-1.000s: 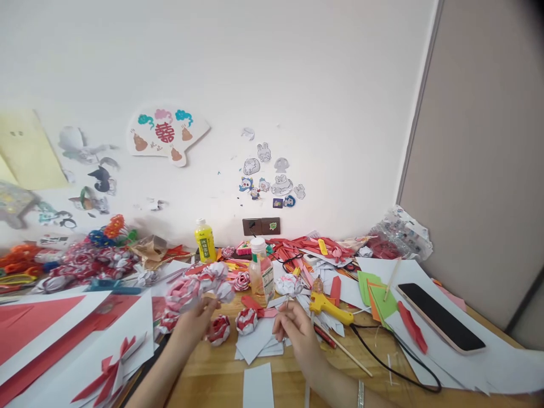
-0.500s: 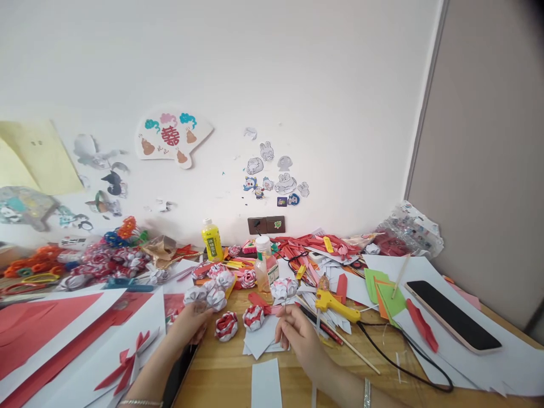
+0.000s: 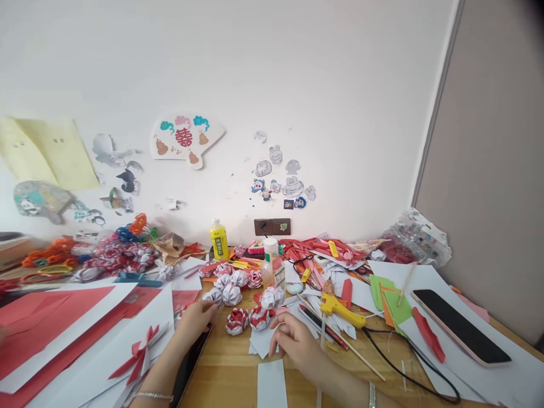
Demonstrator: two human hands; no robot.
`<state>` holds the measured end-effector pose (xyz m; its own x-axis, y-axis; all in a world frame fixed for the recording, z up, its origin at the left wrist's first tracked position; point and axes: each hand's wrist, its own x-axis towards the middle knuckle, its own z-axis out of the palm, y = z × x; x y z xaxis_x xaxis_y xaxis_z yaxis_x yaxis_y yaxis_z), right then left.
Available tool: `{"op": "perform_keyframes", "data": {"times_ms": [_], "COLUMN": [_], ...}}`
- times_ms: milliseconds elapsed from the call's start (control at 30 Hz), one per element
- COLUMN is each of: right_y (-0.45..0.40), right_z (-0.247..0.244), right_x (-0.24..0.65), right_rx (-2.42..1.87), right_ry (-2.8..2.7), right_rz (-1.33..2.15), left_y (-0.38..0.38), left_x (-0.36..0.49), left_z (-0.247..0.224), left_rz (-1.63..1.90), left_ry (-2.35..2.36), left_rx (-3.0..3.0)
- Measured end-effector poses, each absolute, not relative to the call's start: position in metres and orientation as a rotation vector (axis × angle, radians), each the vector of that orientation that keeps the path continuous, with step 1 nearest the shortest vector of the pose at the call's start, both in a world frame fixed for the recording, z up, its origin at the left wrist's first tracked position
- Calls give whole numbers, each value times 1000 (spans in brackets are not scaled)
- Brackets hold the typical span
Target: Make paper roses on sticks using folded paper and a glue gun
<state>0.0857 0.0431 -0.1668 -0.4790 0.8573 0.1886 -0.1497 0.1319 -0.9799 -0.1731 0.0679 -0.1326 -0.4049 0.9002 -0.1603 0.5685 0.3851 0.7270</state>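
Note:
My left hand (image 3: 196, 318) is beside the near-left edge of a cluster of white paper flowers (image 3: 232, 294); its fingers are curved and apart, with nothing visible in them. The fingers of my right hand (image 3: 293, 335) are pinched just below a white paper flower (image 3: 272, 297), apparently holding it from beneath; the grip itself is partly hidden. Two red-and-white paper flowers, one on the left (image 3: 237, 321) and another close to the held flower (image 3: 259, 319), lie between my hands. White paper pieces (image 3: 272, 382) rest on the wooden table in front.
A yellow glue gun (image 3: 342, 310) with a black cord lies right of my right hand, near pencils and a wooden stick (image 3: 363, 360). A clear bottle (image 3: 268, 272) and a yellow bottle (image 3: 219, 241) stand behind the flowers. A phone (image 3: 461, 326) lies at right, red paper (image 3: 46, 317) at left.
The view has shifted, moving the scene slightly right in the picture. The white flower at my right hand has moved left, over the red-and-white one. My left hand sits slightly farther from the flower cluster.

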Motion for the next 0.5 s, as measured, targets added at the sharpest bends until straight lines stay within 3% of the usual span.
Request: {"op": "perform_keyframes", "data": {"times_ms": [333,500], "right_y": [90,101], "right_z": [-115,-106], "right_x": [-16,-39], "right_rx": [-961,-1102], "right_ry": [-1786,-2020], "right_rz": [1553,1411], "left_y": [71,73], "left_x": [-176,-178], "left_z": [-137,-137], "left_rz": [842,853], "left_ry": [2142,2119], "left_rx": [1176,1149]}}
